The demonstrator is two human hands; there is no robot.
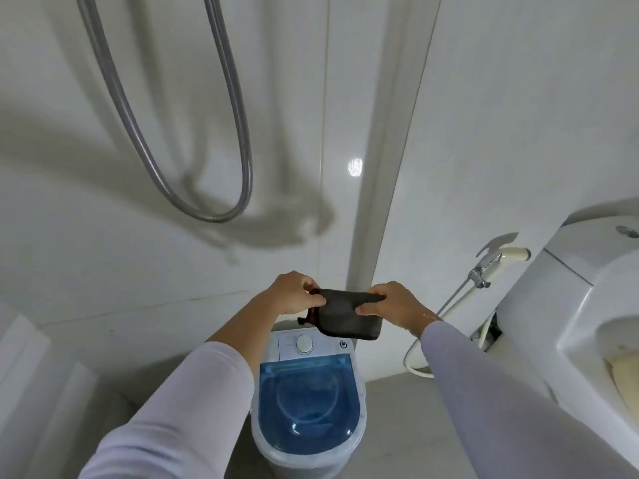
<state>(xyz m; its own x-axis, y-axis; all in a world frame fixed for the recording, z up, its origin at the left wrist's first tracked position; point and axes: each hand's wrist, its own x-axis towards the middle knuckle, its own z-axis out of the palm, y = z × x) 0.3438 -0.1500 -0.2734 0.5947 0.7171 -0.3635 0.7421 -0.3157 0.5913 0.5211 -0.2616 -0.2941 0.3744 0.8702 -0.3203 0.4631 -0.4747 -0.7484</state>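
Note:
A small dark grey folded garment (345, 316) with a bit of red showing at its left end hangs in the air between both hands. My left hand (294, 293) pinches its left top corner and my right hand (394, 305) pinches its right top edge. Directly below stands a small white washing machine (307, 402) with a translucent blue lid, closed, and a round white dial (304, 344) on its panel. Both arms wear pale long sleeves.
A metal shower hose (221, 216) loops down the white wall at upper left. A bidet sprayer (498, 262) hangs on the wall at right, its hose trailing to the floor. A white toilet and cistern (570, 305) fill the right edge. The floor is grey.

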